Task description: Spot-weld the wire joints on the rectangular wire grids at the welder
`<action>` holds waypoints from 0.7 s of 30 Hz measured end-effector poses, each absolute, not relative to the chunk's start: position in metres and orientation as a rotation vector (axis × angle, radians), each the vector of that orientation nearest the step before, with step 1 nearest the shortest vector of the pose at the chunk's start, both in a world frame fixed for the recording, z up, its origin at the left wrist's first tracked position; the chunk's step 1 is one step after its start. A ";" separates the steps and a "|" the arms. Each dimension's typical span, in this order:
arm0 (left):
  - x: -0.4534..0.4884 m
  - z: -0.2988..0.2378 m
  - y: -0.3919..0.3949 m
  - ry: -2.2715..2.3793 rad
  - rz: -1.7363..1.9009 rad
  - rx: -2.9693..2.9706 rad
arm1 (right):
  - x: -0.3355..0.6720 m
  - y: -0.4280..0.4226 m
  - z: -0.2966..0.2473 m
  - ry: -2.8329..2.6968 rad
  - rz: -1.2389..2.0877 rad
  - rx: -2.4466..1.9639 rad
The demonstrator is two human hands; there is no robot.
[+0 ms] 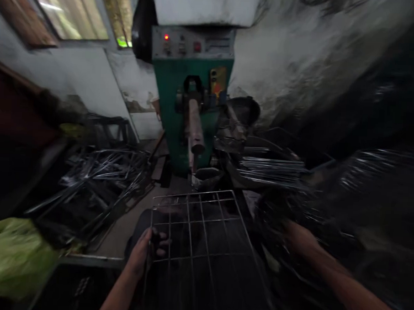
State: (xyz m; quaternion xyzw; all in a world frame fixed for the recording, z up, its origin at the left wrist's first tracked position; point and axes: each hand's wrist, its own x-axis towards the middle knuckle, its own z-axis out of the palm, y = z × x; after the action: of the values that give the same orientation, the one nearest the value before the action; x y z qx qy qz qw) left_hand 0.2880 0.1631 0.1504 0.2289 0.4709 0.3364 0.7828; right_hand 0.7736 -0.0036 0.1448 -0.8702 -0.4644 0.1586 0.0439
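Note:
A wire grid rack (203,246) lies flat in front of me, low in the middle of the view. My left hand (146,253) is closed on the rack's left edge, fingers wrapped round the wire. My right arm reaches to the right into a dark, blurred pile of metal parts. My right hand (288,231) is smeared by motion there and its fingers do not show. A green machine (190,108) with a long horizontal arm (195,127) stands just beyond the rack.
Shiny bent wire pieces (96,177) lie heaped on the floor at left. A stack of metal rods (271,169) rests right of the machine. A yellow-green cloth (10,251) sits at lower left. Windows (69,12) are at upper left.

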 end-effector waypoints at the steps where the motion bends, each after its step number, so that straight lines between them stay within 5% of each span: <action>1: 0.287 0.150 0.164 0.986 0.729 0.489 | 0.777 -0.008 0.151 -1.470 0.329 -2.667; 5: 0.286 0.143 0.168 0.930 0.736 0.486 | 0.768 -0.010 0.188 -1.149 -0.079 -2.697; 8: 0.289 0.142 0.168 0.913 0.714 0.506 | 0.721 0.013 0.225 -0.802 -0.073 -2.545; 15: 0.294 0.139 0.162 0.944 0.766 0.551 | 0.574 0.109 0.242 -0.415 0.999 -1.594; 21: 0.288 0.137 0.161 0.916 0.812 0.543 | 0.539 0.137 0.212 -0.458 1.112 -1.673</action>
State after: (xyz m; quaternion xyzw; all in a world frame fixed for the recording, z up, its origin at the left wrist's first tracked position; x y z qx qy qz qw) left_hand 0.2882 0.1606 0.1370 0.2518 0.4246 0.3761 0.7841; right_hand 0.5388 0.1366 0.2124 -0.6962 -0.1904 0.4627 0.5147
